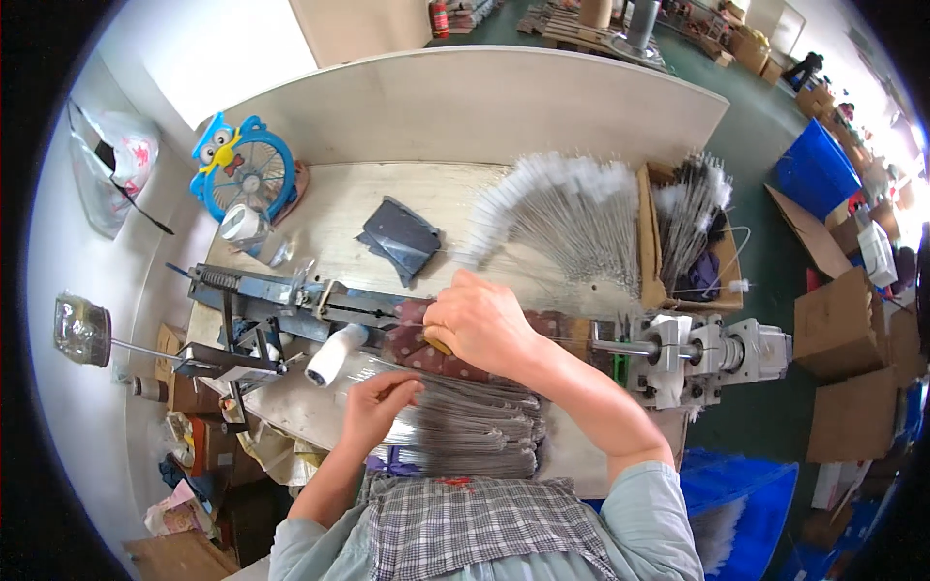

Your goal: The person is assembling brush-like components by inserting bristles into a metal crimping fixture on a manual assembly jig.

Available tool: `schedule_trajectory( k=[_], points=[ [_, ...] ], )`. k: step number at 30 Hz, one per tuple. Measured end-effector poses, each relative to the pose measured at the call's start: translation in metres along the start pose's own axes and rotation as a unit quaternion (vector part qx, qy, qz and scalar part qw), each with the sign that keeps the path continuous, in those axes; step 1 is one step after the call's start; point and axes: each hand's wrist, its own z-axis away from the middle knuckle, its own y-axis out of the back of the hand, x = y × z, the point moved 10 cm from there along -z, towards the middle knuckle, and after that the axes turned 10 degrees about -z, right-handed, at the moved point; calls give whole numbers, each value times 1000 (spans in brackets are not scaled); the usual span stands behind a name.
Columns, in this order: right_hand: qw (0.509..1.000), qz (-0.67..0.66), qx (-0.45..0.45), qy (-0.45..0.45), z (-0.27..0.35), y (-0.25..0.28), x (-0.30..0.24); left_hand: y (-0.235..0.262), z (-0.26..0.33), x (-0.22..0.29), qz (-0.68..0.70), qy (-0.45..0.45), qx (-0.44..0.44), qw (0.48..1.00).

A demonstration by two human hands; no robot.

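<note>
My right hand (pixel 477 321) is closed over a dark red dotted cloth (pixel 412 360) on the bench machine. A small yellow edge shows beneath its fingers, but what they grip is hidden. Nearer to me, my left hand (pixel 378 409) has thumb and fingers curled together beside a bundle of thin metal wires (pixel 475 426); anything pinched there is too fine to make out. Left of the cloth runs a blue-grey metal fixture (pixel 363 308), with a white spool (pixel 334 356) next to it. A spindle unit (pixel 722 349) stands at the machine's right end.
Behind my right hand, white-tipped wire brushes (pixel 572 213) lie fanned out. More brushes fill a cardboard box (pixel 647 237). A dark folded sheet (pixel 402 237), a blue owl-shaped fan (pixel 250 174) and a low partition (pixel 465 107) are farther back. A blue bin (pixel 775 504) sits at lower right.
</note>
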Motion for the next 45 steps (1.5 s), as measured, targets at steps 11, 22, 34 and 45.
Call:
schedule_trajectory(
  k=[11, 22, 34, 45],
  points=[
    [996, 41, -20, -77, -25, -49, 7, 14, -14, -24, 472, 168, 78, 862],
    [994, 44, 102, 5, -4, 4, -23, -12, -37, -49, 50, 44, -1, 998],
    [993, 54, 48, -89, 47, -64, 35, -11, -41, -10, -62, -35, 39, 997],
    [995, -7, -40, -90, 53, -46, 11, 103, 24, -168, 522, 173, 160, 820]
  ],
)
